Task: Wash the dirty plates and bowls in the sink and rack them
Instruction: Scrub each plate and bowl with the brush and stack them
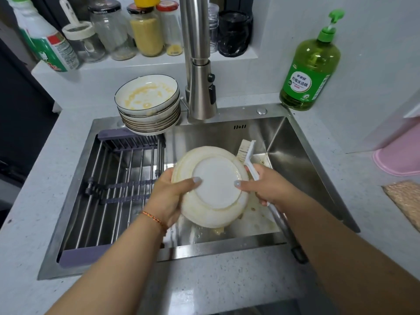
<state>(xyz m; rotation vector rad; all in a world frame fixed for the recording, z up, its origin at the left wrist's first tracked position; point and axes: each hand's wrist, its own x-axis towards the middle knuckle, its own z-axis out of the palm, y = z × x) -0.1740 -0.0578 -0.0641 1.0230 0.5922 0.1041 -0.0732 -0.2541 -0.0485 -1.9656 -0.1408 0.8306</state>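
Plate (216,185) held over the sink (295,155) basin, underside up toward the camera, tilted; yellowish residue on its rim band. Left hand (168,196) grips the plate edge at 9 o'clock, thumb curled onto the underside, remaining fingers hidden behind the plate. Right hand (266,187) at the plate's 3 o'clock: thumb tip presses on the underside while the fingers are curled round the white handle of a brush (248,155), bristles pointing to 12 o'clock beyond the plate rim.

Stack of dirty bowls (147,103) stands at the sink's 11 o'clock corner, touching the rear ledge; top bowl smeared yellow, dark rim line. Drying rack (118,185) with metal rods occupies the sink's 9 o'clock half. Faucet (200,87) rises at 12 o'clock, no water seen.

Green detergent bottle (311,64) at 2 o'clock on the counter: pump top, label in Chinese characters, not fully legible. Jars (145,30) on the rear shelf; labels unreadable. Yellowish splashes lie on the basin floor beneath the plate.
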